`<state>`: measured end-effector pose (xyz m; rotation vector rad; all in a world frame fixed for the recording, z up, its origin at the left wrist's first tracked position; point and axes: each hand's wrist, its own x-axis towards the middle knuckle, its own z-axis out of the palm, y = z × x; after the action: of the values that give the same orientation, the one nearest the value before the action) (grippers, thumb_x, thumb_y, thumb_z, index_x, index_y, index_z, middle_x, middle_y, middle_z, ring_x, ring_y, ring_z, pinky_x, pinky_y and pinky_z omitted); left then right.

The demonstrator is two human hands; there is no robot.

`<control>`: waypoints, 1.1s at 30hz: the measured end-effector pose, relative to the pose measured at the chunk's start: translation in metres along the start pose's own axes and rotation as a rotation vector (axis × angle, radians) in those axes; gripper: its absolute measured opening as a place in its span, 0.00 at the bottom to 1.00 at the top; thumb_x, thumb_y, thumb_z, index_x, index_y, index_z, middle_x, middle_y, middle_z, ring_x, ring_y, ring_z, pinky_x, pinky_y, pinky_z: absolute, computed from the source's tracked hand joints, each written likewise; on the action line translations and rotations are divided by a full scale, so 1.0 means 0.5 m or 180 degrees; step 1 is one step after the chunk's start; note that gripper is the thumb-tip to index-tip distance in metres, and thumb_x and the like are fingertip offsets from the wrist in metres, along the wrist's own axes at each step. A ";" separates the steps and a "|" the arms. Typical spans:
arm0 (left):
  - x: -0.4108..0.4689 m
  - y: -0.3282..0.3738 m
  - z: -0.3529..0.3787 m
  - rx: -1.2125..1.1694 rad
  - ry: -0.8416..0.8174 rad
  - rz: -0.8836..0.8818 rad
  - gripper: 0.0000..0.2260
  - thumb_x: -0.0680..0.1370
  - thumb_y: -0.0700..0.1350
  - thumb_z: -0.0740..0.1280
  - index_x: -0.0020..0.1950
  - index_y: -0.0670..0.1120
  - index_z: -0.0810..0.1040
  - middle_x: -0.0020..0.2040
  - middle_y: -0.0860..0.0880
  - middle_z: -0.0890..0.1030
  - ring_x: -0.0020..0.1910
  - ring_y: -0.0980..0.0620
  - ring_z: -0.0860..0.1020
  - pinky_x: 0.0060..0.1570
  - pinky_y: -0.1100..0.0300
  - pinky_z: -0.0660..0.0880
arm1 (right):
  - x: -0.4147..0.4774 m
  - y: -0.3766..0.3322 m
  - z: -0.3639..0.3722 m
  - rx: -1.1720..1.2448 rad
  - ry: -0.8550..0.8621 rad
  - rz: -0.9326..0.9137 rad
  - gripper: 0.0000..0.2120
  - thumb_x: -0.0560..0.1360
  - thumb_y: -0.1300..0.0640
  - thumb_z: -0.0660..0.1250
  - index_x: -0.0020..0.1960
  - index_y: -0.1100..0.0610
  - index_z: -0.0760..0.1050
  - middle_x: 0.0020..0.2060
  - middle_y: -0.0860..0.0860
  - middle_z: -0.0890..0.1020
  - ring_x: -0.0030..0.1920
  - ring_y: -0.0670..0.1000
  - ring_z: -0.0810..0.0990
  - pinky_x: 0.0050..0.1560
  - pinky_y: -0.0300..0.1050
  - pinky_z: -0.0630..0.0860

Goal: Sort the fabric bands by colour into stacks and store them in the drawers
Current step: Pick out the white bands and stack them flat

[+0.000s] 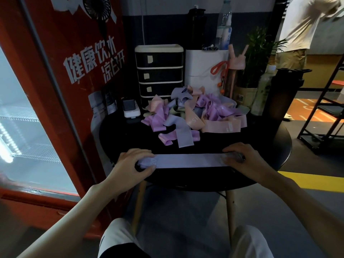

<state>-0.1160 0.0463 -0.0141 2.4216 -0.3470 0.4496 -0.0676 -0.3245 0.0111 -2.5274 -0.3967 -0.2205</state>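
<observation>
Lilac band (188,160) held flat between both hands, lower centre of frame.
My left hand (133,165) pinches its left end, thumb in front, fingers curled over; my right hand (244,161) curls over the right end, though blur hides the exact grip. The band lies along the near edge of the black table (275,146), below the pile of bands (195,112) at mid-frame and the drawer unit (159,71) above that. I judge the fabric light, soft and stretchy, limp once released, neither slippery nor fragile; the two ends are the places to hold, keeping it flat for stacking.
</observation>
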 end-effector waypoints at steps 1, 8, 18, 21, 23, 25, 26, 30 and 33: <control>0.002 -0.001 -0.001 -0.0043 0.0015 0.0019 0.17 0.71 0.64 0.66 0.56 0.61 0.81 0.60 0.66 0.77 0.65 0.63 0.71 0.68 0.48 0.68 | -0.003 -0.001 -0.002 -0.0055 -0.0040 -0.0068 0.14 0.70 0.44 0.71 0.55 0.44 0.79 0.56 0.44 0.78 0.58 0.52 0.75 0.58 0.62 0.72; 0.010 -0.009 -0.008 -0.0077 -0.0152 0.0049 0.16 0.70 0.66 0.65 0.52 0.62 0.83 0.59 0.67 0.75 0.63 0.62 0.70 0.69 0.47 0.64 | 0.000 0.009 0.005 -0.0185 0.0031 -0.0163 0.10 0.71 0.52 0.73 0.50 0.41 0.77 0.53 0.41 0.76 0.57 0.51 0.75 0.58 0.61 0.72; 0.132 0.101 0.016 0.0800 -0.0213 0.0466 0.11 0.77 0.56 0.68 0.57 0.54 0.81 0.56 0.58 0.80 0.60 0.55 0.74 0.59 0.53 0.66 | 0.017 -0.002 0.018 -0.0417 -0.0099 -0.0130 0.13 0.75 0.44 0.68 0.58 0.45 0.77 0.61 0.43 0.74 0.65 0.49 0.69 0.65 0.54 0.62; 0.184 0.131 0.051 0.1014 -0.0363 0.0626 0.12 0.76 0.54 0.71 0.58 0.52 0.80 0.55 0.55 0.80 0.57 0.52 0.75 0.55 0.53 0.65 | 0.021 0.001 0.021 -0.0394 -0.0029 -0.0128 0.13 0.74 0.43 0.68 0.57 0.44 0.78 0.60 0.43 0.75 0.63 0.49 0.70 0.63 0.52 0.63; 0.216 0.137 0.072 0.1131 -0.0567 0.0566 0.15 0.76 0.54 0.72 0.59 0.50 0.80 0.57 0.54 0.80 0.58 0.51 0.75 0.56 0.51 0.66 | 0.023 0.002 0.022 -0.0373 0.0032 -0.0130 0.14 0.73 0.41 0.69 0.56 0.43 0.78 0.59 0.42 0.75 0.62 0.49 0.71 0.61 0.51 0.64; 0.242 0.137 0.087 0.1257 -0.0757 0.0486 0.14 0.76 0.54 0.72 0.58 0.49 0.80 0.55 0.52 0.81 0.56 0.49 0.75 0.57 0.50 0.66 | 0.023 0.005 0.025 -0.0394 0.0023 -0.0126 0.14 0.73 0.40 0.69 0.56 0.43 0.78 0.59 0.42 0.75 0.62 0.49 0.71 0.62 0.51 0.64; 0.249 0.137 0.093 0.1286 -0.0793 0.0471 0.11 0.76 0.53 0.72 0.54 0.48 0.80 0.52 0.51 0.81 0.54 0.48 0.76 0.56 0.50 0.66 | 0.024 0.007 0.026 -0.0426 0.0010 -0.0128 0.15 0.73 0.39 0.68 0.57 0.42 0.78 0.60 0.42 0.74 0.63 0.49 0.70 0.63 0.51 0.63; 0.257 0.135 0.105 0.1258 -0.0685 0.0538 0.06 0.77 0.46 0.69 0.43 0.45 0.81 0.44 0.50 0.82 0.46 0.48 0.77 0.51 0.52 0.67 | 0.028 0.011 0.027 -0.0469 -0.0011 -0.0133 0.15 0.73 0.39 0.68 0.58 0.42 0.77 0.62 0.42 0.73 0.64 0.49 0.68 0.64 0.50 0.62; 0.253 0.143 0.091 0.1079 -0.0275 0.0615 0.05 0.78 0.44 0.67 0.45 0.46 0.81 0.42 0.50 0.82 0.41 0.49 0.77 0.44 0.54 0.68 | 0.028 0.012 0.026 -0.0457 -0.0024 -0.0115 0.15 0.73 0.40 0.68 0.58 0.43 0.77 0.61 0.42 0.73 0.65 0.49 0.68 0.62 0.49 0.61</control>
<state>-0.0163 -0.0537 0.0424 2.7551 -0.5869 0.5245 -0.0516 -0.3188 0.0008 -2.6638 -0.4443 -0.2620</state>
